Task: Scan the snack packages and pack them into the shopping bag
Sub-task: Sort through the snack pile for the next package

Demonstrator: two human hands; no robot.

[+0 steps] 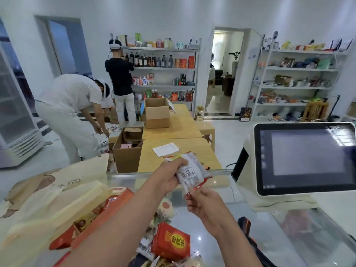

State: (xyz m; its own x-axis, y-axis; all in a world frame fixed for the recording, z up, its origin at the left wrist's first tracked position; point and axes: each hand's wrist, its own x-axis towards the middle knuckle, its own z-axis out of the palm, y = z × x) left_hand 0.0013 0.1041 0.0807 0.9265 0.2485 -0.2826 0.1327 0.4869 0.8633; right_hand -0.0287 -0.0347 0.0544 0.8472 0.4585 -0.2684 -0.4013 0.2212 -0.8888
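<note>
We can read very little here. The snack packet (192, 174) we hold shows its white back panel with a barcode and lines of small print, all too blurred to make out. The red box (172, 241) lying on the glass table (221, 224) carries large red Chinese characters on a yellow oval, which we cannot read with certainty. The beige shopping bag (48, 191) bears a few small brown letters, illegible to us. The checkout screen (306, 158) shows only a blank grey window.
</note>
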